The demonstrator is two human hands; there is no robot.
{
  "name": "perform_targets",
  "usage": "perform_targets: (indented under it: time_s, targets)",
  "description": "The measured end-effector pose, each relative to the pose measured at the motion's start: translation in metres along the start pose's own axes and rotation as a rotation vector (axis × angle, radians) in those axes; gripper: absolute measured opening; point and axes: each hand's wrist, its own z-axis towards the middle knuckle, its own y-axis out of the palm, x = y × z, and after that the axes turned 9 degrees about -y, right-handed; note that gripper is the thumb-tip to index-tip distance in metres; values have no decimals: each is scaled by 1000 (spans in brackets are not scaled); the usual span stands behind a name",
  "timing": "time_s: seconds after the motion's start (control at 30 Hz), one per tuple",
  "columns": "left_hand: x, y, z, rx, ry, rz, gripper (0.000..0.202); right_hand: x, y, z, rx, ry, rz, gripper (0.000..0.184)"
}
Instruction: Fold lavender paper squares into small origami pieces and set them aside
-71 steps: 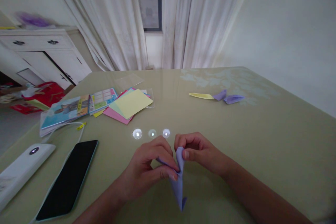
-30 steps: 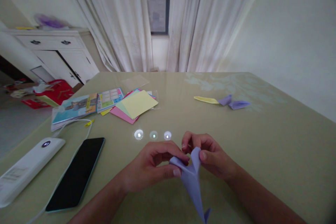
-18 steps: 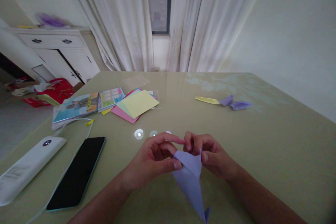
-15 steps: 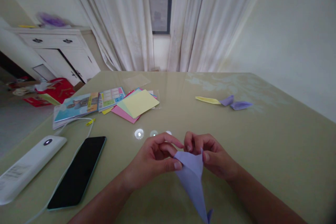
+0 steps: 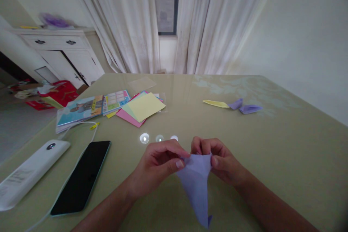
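Between my hands is a folded sheet of purple origami paper (image 5: 196, 185), wide at the top and narrowing to a point near the bottom of the view, where a small flap turns out to the right. My left hand (image 5: 160, 163) pinches its upper left corner between thumb and fingers. At the upper right corner, my right hand (image 5: 221, 159) is closed on the edge, its fingertips partly hidden behind the paper. Farther off on the table lie a folded yellow paper strip (image 5: 216, 104) and folded purple paper pieces (image 5: 250, 109).
Coloured paper sheets (image 5: 145, 107) overlap at the back left beside booklets (image 5: 80, 108). A black phone (image 5: 81, 177) and a white elongated device (image 5: 34, 174) lie at the left, with a white cable (image 5: 61, 190) between them. The glossy table (image 5: 285, 145) reflects lights.
The paper's upper edge has straightened and its body spread wider, with the lower tip shifted slightly left and up. My left fingers have closed more over the corner.
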Motion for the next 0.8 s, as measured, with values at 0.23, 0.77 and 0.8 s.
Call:
perform_targets:
  time_s: [0.23, 0.77, 0.8]
  targets:
    - [6, -6, -2, -67, -70, 108, 26, 0, -1, -1, -5, 11, 19, 37]
    - [12, -5, -5, -105, -63, 146, 31, 2, -1, -1, -42, 34, 16, 35]
    - [11, -6, -6, -105, -63, 142, 34, 2, -1, -1, -45, 34, 16, 35]
